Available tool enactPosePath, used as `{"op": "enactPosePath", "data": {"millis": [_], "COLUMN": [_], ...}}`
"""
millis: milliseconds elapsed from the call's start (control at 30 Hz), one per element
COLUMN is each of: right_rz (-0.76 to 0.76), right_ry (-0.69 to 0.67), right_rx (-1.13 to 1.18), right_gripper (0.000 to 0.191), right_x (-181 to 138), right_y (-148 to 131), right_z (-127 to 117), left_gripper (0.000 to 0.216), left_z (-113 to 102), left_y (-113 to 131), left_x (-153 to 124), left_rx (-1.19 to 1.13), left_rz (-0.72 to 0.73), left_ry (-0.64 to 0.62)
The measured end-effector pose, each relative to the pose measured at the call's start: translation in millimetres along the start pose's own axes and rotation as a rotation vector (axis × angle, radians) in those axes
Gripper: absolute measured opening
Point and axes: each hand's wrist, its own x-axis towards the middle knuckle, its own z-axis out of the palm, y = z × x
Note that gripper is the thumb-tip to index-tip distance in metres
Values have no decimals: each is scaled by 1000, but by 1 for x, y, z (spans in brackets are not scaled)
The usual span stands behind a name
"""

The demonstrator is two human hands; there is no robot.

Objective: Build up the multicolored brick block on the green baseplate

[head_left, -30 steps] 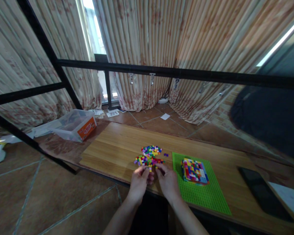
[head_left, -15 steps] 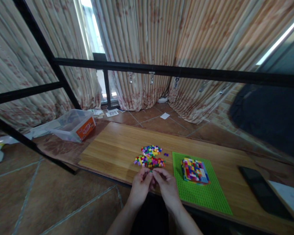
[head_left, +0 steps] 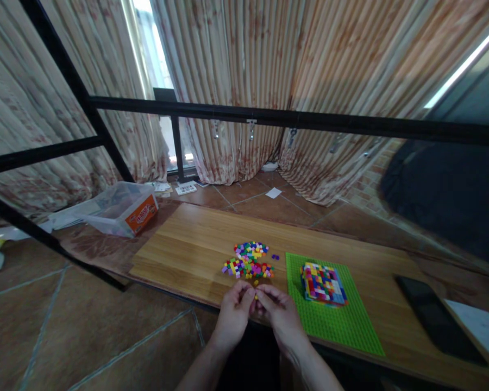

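Observation:
My left hand (head_left: 234, 315) and my right hand (head_left: 281, 317) meet fingertip to fingertip at the near edge of the wooden table (head_left: 187, 244). Both pinch a tiny yellow brick (head_left: 256, 296) between them. Just beyond the fingers lies a pile of small coloured bricks (head_left: 249, 260). To the right sits a green baseplate (head_left: 334, 326) bearing a multicoloured block of stacked bricks (head_left: 323, 283).
A black phone (head_left: 436, 320) lies on the table at the right, beside a white sheet (head_left: 478, 331). A clear plastic box with an orange label (head_left: 124, 209) stands on the floor at the left. Black metal bars (head_left: 269, 117) cross in front of the curtains.
Both hands have drawn back from the brick pile toward me, fingertips now joined on a small yellow brick.

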Motion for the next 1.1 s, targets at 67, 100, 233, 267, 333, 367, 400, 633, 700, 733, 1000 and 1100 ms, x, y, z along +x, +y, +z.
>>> {"op": "enactPosePath", "data": {"millis": [67, 100, 233, 267, 333, 367, 400, 633, 700, 733, 1000, 1100], "right_rz": [-92, -152, -327, -352, -388, -400, -411, -502, -499, -495, -469, -469], "right_ry": [64, 110, 208, 199, 159, 145, 139, 48, -5, -26, -128, -137], "right_rx": [-137, -243, -665, -736, -839, -874, -898, -1045, -1115, -1146, -1235, -1247], "right_gripper": [28, 26, 20, 19, 19, 18, 18, 28, 29, 29, 23, 18], "right_x": [7, 11, 28, 31, 36, 38, 39, 53, 58, 60, 69, 70], "right_y": [-2, -4, -9, -10, -10, -10, -10, -18, -22, -23, -31, -32], "right_z": [-6, -10, -23, -25, -25, -25, -24, -12, -8, -6, -3, -4], "left_gripper": [27, 26, 16, 15, 15, 15, 15, 27, 29, 30, 32, 30], "left_z": [-4, -6, -12, -12, -10, -9, -8, -12, -15, -16, -20, -20], "left_y": [8, 11, 18, 17, 15, 14, 13, 9, 7, 7, -1, -2], "left_x": [7, 11, 21, 22, 22, 22, 22, 22, 22, 21, 25, 27], "left_rx": [137, 235, 684, 774, 916, 967, 1001, 913, 841, 806, 622, 600], "left_rz": [47, 75, 148, 149, 147, 146, 145, 139, 157, 166, 160, 150], "left_ry": [40, 75, 116, 102, 77, 71, 68, 59, 54, 57, 136, 154]}}
